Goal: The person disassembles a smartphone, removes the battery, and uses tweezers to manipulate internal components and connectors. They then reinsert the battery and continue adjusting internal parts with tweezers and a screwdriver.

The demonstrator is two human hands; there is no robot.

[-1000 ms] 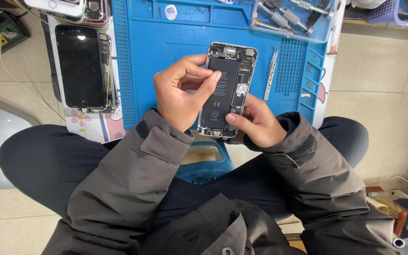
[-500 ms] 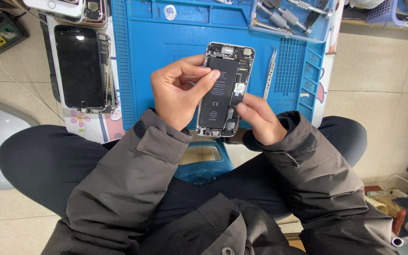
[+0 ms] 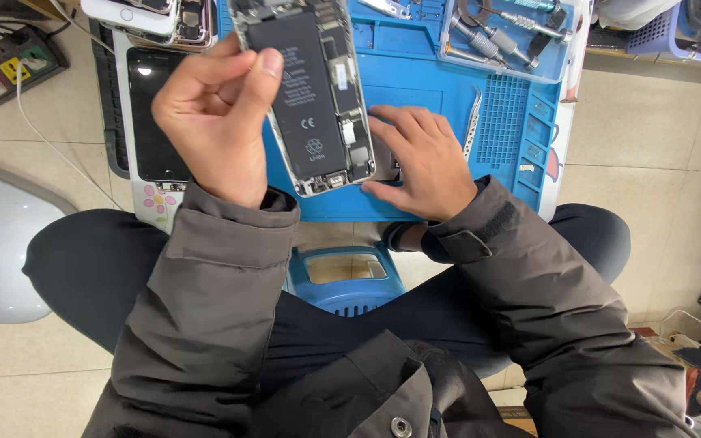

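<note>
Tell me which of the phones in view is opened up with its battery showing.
The opened phone gripped in the left hand, raised over the blue mat. Its black battery and inner parts face up; the phone with the dark screen lies closed at left.

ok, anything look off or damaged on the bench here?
The opened phone in the left hand has no screen: battery and boards are bare. A detached black screen panel lies left of the blue mat. The right hand rests flat on the mat. No spills or cracks visible.
</note>
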